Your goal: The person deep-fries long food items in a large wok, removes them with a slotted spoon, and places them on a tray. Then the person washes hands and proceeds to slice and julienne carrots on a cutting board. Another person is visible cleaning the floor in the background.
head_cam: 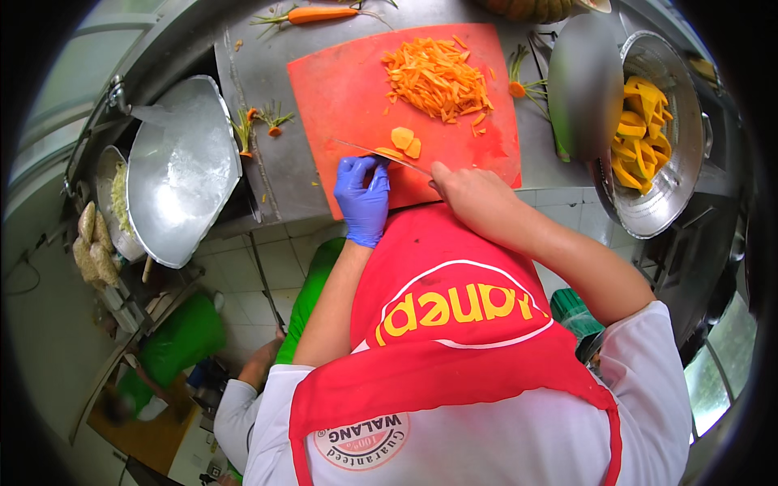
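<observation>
My right hand [468,188], bare, is closed on the handle of a kitchen knife [380,154] whose thin blade points left over a red cutting board [346,103]. Under a blue glove, my left hand [363,191] has its fingertips bent at the blade, beside a carrot slice [389,153]; whether it grips a piece of carrot is hidden. Two more carrot slices [402,138] lie just beyond the knife. A heap of carrot strips [434,79] covers the board's far right part.
Carrot tops [275,130] and a whole carrot [322,14] lie on the steel counter [267,67]. Left stands a large metal pan [182,170]; right, a metal colander [687,176] holds squash pieces [643,140]. A squash [529,7] sits at the far edge. Other people are at the lower left.
</observation>
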`<action>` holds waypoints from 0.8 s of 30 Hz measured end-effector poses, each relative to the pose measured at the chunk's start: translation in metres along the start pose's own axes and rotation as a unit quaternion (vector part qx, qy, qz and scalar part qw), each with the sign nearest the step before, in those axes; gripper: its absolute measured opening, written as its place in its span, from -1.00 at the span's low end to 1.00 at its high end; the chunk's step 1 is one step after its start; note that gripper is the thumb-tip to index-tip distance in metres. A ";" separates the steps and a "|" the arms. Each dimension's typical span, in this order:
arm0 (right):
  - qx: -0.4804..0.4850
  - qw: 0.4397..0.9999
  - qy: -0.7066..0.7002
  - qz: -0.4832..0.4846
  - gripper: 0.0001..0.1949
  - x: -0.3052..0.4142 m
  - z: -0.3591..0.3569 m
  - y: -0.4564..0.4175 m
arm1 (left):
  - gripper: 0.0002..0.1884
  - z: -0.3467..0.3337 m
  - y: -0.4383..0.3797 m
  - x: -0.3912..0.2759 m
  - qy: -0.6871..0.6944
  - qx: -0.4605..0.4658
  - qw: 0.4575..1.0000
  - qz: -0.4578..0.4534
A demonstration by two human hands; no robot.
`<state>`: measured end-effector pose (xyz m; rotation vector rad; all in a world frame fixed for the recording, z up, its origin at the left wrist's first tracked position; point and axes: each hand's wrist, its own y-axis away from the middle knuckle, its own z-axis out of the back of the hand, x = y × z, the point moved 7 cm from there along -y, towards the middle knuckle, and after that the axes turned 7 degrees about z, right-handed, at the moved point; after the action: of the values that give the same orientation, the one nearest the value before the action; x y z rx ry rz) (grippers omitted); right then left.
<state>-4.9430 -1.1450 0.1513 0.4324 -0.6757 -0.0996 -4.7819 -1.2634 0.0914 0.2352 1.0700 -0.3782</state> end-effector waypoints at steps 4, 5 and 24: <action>-0.025 1.000 -0.007 0.015 -0.76 -0.009 -0.025 -0.033 | -0.91 0.000 -0.002 -0.005 0.001 -0.013 0.999 -0.030; -0.035 0.999 -0.009 0.021 -0.74 -0.012 -0.032 -0.043 | -0.91 -0.001 -0.001 0.001 0.009 -0.011 1.000 -0.018; 0.012 0.999 0.029 -0.018 -0.75 0.006 0.017 0.039 | -0.89 0.003 0.002 -0.002 -0.003 -0.036 0.998 -0.058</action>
<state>-4.9507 -1.1173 0.1827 0.4681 -0.6124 -0.1130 -4.7794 -1.2628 0.0944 0.1087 1.0929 -0.4433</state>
